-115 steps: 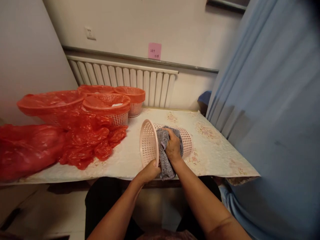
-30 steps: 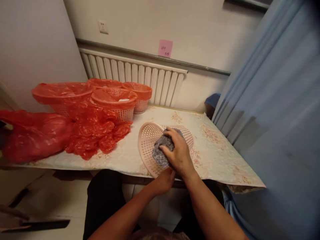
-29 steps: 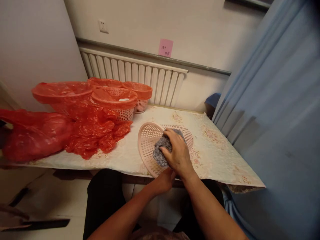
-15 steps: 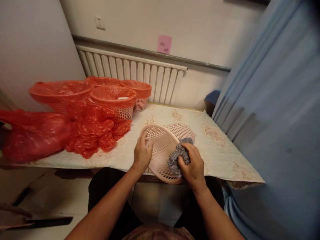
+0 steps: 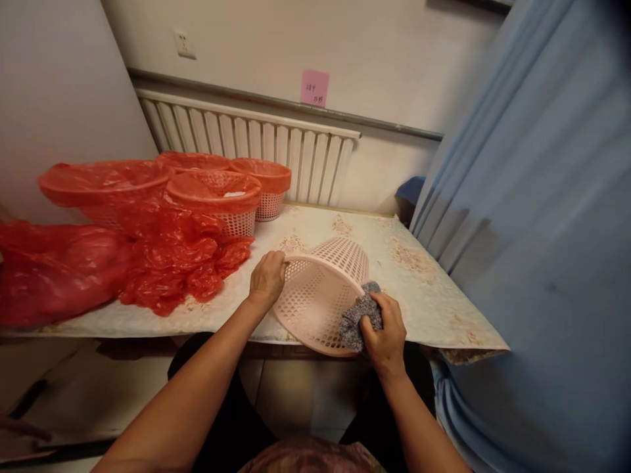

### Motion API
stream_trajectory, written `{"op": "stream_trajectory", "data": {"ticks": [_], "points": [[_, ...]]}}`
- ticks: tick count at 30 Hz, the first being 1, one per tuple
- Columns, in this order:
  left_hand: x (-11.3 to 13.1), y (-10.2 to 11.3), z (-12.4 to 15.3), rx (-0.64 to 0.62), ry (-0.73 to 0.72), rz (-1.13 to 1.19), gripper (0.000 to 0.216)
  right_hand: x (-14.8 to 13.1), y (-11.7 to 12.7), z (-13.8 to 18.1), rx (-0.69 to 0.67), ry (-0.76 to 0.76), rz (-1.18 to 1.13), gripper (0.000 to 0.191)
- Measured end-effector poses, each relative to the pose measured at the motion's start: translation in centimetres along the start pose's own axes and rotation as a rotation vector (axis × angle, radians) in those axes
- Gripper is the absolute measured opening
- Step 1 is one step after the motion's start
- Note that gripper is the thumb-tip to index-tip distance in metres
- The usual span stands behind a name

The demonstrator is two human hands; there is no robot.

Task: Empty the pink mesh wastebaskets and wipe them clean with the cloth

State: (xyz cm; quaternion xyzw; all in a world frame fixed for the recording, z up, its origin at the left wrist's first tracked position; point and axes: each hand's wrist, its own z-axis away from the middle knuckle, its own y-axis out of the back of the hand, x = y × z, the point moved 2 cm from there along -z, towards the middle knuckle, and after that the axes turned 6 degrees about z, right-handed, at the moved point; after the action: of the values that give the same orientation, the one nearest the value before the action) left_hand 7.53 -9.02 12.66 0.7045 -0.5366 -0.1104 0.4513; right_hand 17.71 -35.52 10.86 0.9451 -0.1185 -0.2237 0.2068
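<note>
A pale pink perforated plastic wastebasket [image 5: 308, 299] lies on its side near the table's front edge, its mouth facing me. My left hand [image 5: 269, 279] grips the rim at the upper left, fingers curled over it. In my right hand [image 5: 387, 332] is a bunched grey cloth [image 5: 359, 322], pressed against the rim on the right side. The cloth wraps over the rim there, and part of it is hidden under my fingers.
Several baskets lined with red plastic bags [image 5: 211, 190] stand at the back left. Crumpled red bags [image 5: 172, 263] lie before them on the flowered tablecloth [image 5: 419, 295]. A blue curtain [image 5: 522, 230] hangs along the right; a radiator [image 5: 236, 138] is on the wall behind.
My left hand has closed on the wastebasket's rim after being loosely beside it. The basket has turned slightly, and the cloth in my right hand has shifted a little along the rim.
</note>
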Motion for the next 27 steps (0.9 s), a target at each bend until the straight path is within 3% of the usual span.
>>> {"op": "stream_trajectory", "data": {"ticks": [10,13,16,19,22,27], "points": [[2.8,1.0,3.3,-0.031,-0.070,-0.224,0.020,6.1,-0.7,1.6,-0.185,-0.206,0.105,0.051],[3.1,1.2,4.1,-0.068,0.005,-0.196,0.017,7.3,0.2,1.5,-0.244,-0.314,0.160,0.046],[3.3,1.1,5.1,-0.131,0.105,-0.139,0.012,7.9,1.4,1.4,-0.170,-0.511,0.155,0.043],[4.3,0.6,6.4,-0.180,0.095,-0.024,0.009,7.4,1.2,1.4,-0.127,-0.709,-0.085,0.041],[5.4,0.3,7.6,-0.141,0.060,0.090,0.008,6.3,-0.7,1.6,-0.129,-0.885,-0.472,0.040],[5.7,0.2,8.8,-0.063,0.033,0.253,0.010,6.1,-4.5,0.2,0.061,-1.151,-0.936,0.029]]}}
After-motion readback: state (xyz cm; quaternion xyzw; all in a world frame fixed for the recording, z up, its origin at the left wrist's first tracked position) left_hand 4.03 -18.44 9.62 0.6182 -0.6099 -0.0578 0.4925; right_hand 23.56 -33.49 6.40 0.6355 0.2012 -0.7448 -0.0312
